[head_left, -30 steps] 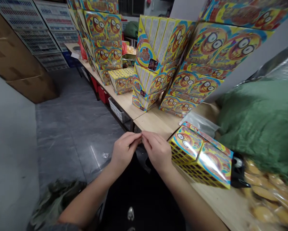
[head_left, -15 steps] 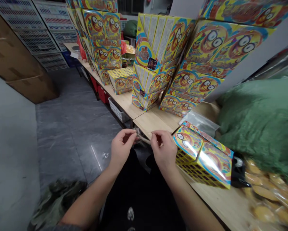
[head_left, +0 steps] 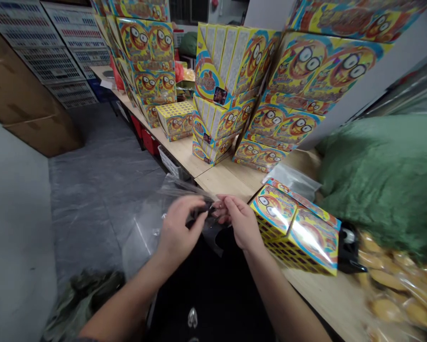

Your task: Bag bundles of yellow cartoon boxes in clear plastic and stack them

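Observation:
A thin clear plastic bag [head_left: 140, 237] spreads out to the left of my hands and behind them, above the floor beside the table. My right hand [head_left: 243, 221] pinches the bag's edge between thumb and fingers. My left hand [head_left: 179, 225] is at the bag, its fingers bent and smeared by motion, so its grip on the plastic is unclear. Just right of my right hand, a yellow printed carton [head_left: 291, 218] with cartoon faces and a lattice side lies at the table's near edge.
Tall stacks of matching cartons [head_left: 288, 95] stand along the wooden table [head_left: 231, 180]. At right are a green sack [head_left: 384, 175], a black object [head_left: 348, 249] and wrapped yellow rounds [head_left: 394, 285]. Brown boxes [head_left: 28, 104] stand left; dark cloth [head_left: 85, 299] lies on the floor.
The clear plastic, bunched between both hands before, now spreads out to the left. My left hand's fingers have moved from a pinch into a blurred, bent pose. My right-hand fingers have shifted.

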Available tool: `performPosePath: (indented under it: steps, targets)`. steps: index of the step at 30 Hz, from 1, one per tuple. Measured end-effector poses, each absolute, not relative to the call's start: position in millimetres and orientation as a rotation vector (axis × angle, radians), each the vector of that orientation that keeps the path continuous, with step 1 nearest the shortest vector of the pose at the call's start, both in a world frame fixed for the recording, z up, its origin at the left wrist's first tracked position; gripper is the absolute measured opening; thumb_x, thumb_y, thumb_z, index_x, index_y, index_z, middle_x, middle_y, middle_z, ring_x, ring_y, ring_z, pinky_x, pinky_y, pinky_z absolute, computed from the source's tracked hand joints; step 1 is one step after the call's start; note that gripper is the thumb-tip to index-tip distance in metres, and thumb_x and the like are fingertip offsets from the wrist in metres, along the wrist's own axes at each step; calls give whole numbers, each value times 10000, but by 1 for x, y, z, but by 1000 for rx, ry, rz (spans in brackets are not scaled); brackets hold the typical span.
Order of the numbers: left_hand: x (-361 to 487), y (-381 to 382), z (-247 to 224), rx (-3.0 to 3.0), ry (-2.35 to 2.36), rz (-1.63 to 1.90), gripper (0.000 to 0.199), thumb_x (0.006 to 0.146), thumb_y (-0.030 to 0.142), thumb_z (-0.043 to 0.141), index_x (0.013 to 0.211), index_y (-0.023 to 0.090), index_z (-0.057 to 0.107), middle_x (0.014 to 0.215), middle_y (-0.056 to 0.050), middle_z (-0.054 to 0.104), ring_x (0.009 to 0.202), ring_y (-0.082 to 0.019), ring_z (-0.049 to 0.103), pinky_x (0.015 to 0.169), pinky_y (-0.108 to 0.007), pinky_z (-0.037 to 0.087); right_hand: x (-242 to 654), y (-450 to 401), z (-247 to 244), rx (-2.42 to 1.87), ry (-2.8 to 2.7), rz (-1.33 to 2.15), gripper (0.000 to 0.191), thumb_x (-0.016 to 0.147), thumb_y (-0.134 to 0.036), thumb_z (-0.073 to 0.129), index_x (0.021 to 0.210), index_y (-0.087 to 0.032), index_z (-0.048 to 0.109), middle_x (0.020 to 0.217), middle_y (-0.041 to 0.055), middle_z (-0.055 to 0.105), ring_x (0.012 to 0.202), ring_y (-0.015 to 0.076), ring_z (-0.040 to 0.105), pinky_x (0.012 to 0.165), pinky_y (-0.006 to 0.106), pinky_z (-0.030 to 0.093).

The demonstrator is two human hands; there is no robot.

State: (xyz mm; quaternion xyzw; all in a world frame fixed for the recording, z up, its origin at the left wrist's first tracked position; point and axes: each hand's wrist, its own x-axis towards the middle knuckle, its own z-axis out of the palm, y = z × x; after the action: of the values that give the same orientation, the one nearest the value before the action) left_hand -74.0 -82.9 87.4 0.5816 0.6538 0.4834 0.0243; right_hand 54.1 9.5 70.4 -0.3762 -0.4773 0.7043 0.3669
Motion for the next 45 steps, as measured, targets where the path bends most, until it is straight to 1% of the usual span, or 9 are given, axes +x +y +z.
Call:
performPosePath:
  steps: [4, 10, 13, 16, 20, 24, 27, 33, 45]
  targets:
    - [-115, -66, 85, 1469, 2195, 1631, 812, 610, 373, 800, 1313, 220, 424, 1399, -140, 427, 1323, -317, 360, 1072, -510, 311, 61, 12, 75, -950, -1202, 1832, 358, 737, -498, 642, 869, -165, 630, 738, 36, 699, 551, 120, 630, 452, 192, 452]
    - [-131, -52, 78, 924, 1592, 1622, 306, 732, 396, 686, 881, 135, 628, 789, -55, 684, 721, -161, 655, 734, -303, 508, 69, 19, 59, -1065, -1388, 1693, 410, 787, -516, 551, 965, -151, 609, 767, 65, 685, 599, 159, 640, 497, 256, 489]
    - [-117, -53, 75, 801, 1576, 1637, 294, 697, 358, 721, 859, 137, 615, 695, -16, 674, 626, -121, 636, 657, -243, 492, 72, 16, 63, -1105, -1712, 968, 480, 783, -443, 583, 1161, -148, 559, 1097, 152, 648, 1047, 277, 606, 821, 437, 515]
    - [-103, -53, 73, 847, 1610, 1571, 332, 664, 322, 747, 885, 153, 565, 637, 7, 667, 593, -128, 637, 617, -235, 484, 67, 9, 79, -903, -2019, 471, 563, 753, -350, 649, 1264, -158, 512, 1310, 157, 535, 1307, 312, 391, 1060, 518, 324]
    - [-97, -53, 76, 948, 1657, 1521, 321, 638, 322, 770, 820, 163, 558, 696, 1, 672, 656, -139, 645, 625, -236, 489, 55, 9, 86, -863, -2201, 909, 331, 803, -297, 598, 1117, -193, 611, 944, 71, 706, 918, 235, 658, 830, 389, 508]
    - [-102, -58, 80, 880, 1463, 1476, 319, 633, 292, 781, 875, 156, 624, 772, -12, 690, 729, -130, 650, 708, -244, 508, 53, 18, 75, -924, -2043, 1312, 177, 864, -312, 521, 862, -200, 658, 653, -8, 663, 617, 141, 634, 622, 256, 499]
    - [-105, -61, 78, 721, 1342, 1423, 248, 673, 314, 757, 822, 142, 658, 746, -20, 700, 701, -122, 657, 735, -254, 518, 57, 18, 71, -914, -2067, 1196, 175, 866, -306, 526, 874, -192, 659, 666, 2, 658, 626, 144, 613, 619, 261, 488]
    - [-95, -60, 76, 811, 1413, 1451, 218, 738, 317, 698, 880, 152, 702, 832, -41, 736, 786, -162, 680, 799, -293, 528, 55, -1, 84, -778, -2045, 110, 120, 847, -180, 579, 919, -168, 676, 812, 75, 664, 799, 193, 563, 786, 342, 462]
    - [-79, -70, 92, 1410, 1833, 1326, 176, 829, 251, 577, 922, 276, 725, 904, 11, 737, 826, -173, 668, 789, -276, 501, 43, -3, 79, -753, -2125, 207, 196, 849, -127, 468, 742, -201, 614, 739, 52, 629, 746, 175, 574, 720, 317, 478]
